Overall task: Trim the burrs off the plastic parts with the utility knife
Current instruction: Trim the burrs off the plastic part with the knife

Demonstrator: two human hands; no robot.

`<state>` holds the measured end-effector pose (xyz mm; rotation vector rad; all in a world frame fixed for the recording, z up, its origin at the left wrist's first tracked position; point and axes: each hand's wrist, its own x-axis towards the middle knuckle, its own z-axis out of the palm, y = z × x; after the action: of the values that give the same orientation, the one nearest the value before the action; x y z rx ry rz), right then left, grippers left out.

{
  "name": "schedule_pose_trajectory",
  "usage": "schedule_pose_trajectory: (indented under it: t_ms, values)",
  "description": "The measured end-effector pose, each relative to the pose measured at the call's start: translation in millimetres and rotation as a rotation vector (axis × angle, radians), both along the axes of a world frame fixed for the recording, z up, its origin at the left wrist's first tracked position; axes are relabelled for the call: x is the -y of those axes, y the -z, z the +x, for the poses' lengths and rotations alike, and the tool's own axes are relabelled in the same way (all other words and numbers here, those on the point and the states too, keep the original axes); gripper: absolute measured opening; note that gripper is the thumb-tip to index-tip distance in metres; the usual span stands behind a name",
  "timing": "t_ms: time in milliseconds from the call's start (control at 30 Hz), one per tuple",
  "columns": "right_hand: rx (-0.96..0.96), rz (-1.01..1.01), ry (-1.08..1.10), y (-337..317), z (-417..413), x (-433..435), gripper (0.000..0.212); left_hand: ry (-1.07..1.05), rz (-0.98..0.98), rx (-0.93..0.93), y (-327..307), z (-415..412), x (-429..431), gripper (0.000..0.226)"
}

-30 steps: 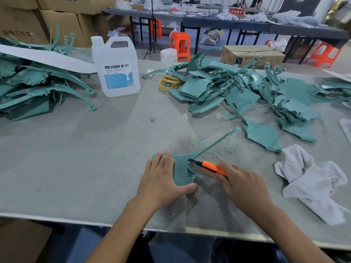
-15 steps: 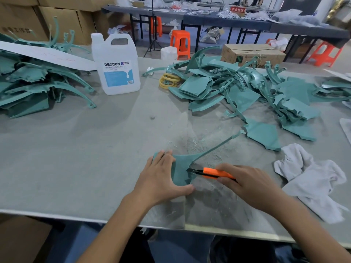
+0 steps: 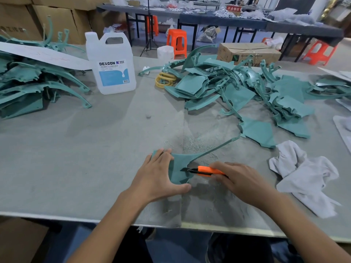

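A teal plastic part (image 3: 179,166) with a long thin arm lies flat on the grey table near its front edge. My left hand (image 3: 158,177) presses down on the part's left side, fingers spread and thumb along its lower edge. My right hand (image 3: 241,180) grips an orange utility knife (image 3: 206,170). The knife lies almost level, its blade tip touching the part's right edge. Fine teal shavings (image 3: 195,144) are scattered just behind the part.
A heap of teal parts (image 3: 237,92) fills the back right, another pile (image 3: 28,86) the far left. A white DEXCON jug (image 3: 112,65) stands behind centre-left, yellow rings (image 3: 165,80) beside it. A white rag (image 3: 307,175) lies right of my right hand.
The knife has swung from a slanted to a nearly level pose, and its blade has slid down along the part's right edge. My left hand has kept pressing the part.
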<state>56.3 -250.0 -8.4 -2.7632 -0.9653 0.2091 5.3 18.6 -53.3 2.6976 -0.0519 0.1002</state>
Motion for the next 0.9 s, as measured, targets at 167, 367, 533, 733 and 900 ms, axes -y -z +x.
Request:
schedule_pose_trajectory:
  t_ms: [167, 367, 533, 733, 900]
  values:
    - [0.072, 0.026, 0.055, -1.5, 3.3, -10.2, 0.028, -0.017, -0.021, -0.02, -3.7, -1.4, 0.6, 0.116]
    - [-0.031, 0.048, 0.028, -3.3, 2.1, 4.0, 0.021, -0.024, -0.043, -0.008, -5.4, -2.8, 0.6, 0.121]
    - [-0.066, 0.021, 0.005, -3.3, 9.3, 6.3, 0.019, -0.028, -0.038, 0.001, -5.4, -2.8, 1.6, 0.114]
    - [-0.009, 0.078, 0.011, 5.2, 1.8, -1.6, 0.019, -0.022, -0.023, -0.012, -5.2, -1.3, 1.4, 0.111]
    - [0.068, 0.087, 0.124, 8.5, -2.5, -2.0, 0.026, -0.033, 0.003, 0.012, -3.3, -2.3, 4.2, 0.109]
